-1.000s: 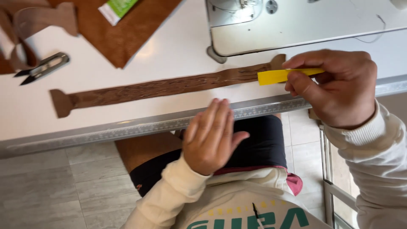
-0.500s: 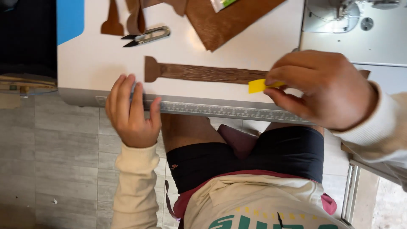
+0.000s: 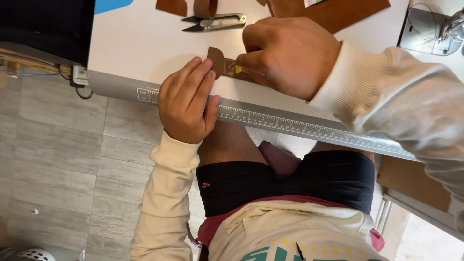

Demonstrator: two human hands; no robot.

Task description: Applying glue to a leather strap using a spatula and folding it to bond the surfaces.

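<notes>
Marking along a brown leather strap [image 3: 216,62] on the white table [image 3: 140,53]. Right hand [image 3: 287,55] pinching a yellow marker [image 3: 238,69] closed; left hand [image 3: 186,101] flat, fingers open, steadying. Next needing, likely, firm hold at the strap's flared end.

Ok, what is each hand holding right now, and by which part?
The right hand pinches a small yellow tool against the brown leather strap near its rounded end. The left hand grips nothing; its fingertips press that end.

Two hands on the white table: left hand [image 3: 186,101], right hand [image 3: 287,55]. One brown strap [image 3: 220,62], one pair of thread snips [image 3: 215,22], one sewing machine [image 3: 435,29] far right.
</notes>
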